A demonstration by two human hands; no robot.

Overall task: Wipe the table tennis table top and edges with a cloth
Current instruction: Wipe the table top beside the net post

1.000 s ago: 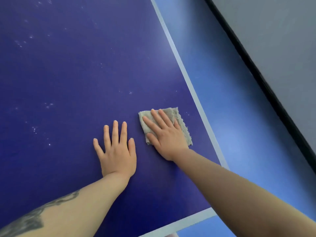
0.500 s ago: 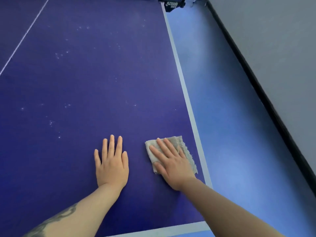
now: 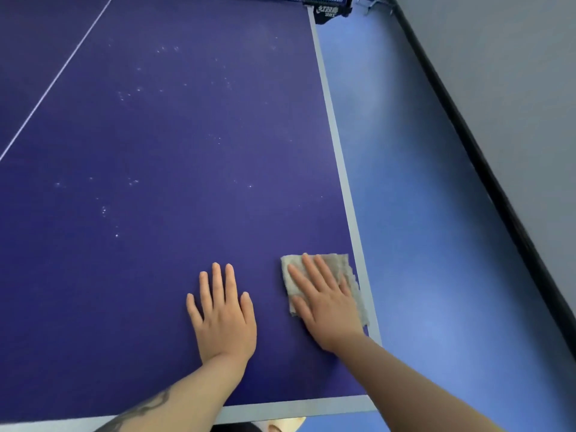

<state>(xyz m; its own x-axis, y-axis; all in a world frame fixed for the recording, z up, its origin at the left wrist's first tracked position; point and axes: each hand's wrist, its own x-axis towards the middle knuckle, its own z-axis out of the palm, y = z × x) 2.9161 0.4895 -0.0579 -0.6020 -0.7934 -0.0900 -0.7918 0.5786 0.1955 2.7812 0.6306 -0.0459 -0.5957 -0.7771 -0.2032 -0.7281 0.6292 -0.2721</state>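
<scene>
Right hand fingers straight, pressing frayed grey cloth flat; left hand splayed on smooth table.

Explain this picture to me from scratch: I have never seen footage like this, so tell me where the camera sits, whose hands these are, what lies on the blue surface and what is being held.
There is no machine here. One wide camera is worn on a person's head and looks forward and down, so both bare arms reach in from the bottom edge.

The large surface is a dark blue table tennis table with pale border lines. Its black net clamp shows at the top, and small whitish specks dot the top.

The left hand lies flat on the bare table, fingers straight, holding nothing.

The right hand presses flat, fingers straight, on a small folded grey-beige cloth beside the table's right border line. It presses the cloth rather than gripping it.

Right of the table are a lighter blue floor and a grey wall.
</scene>
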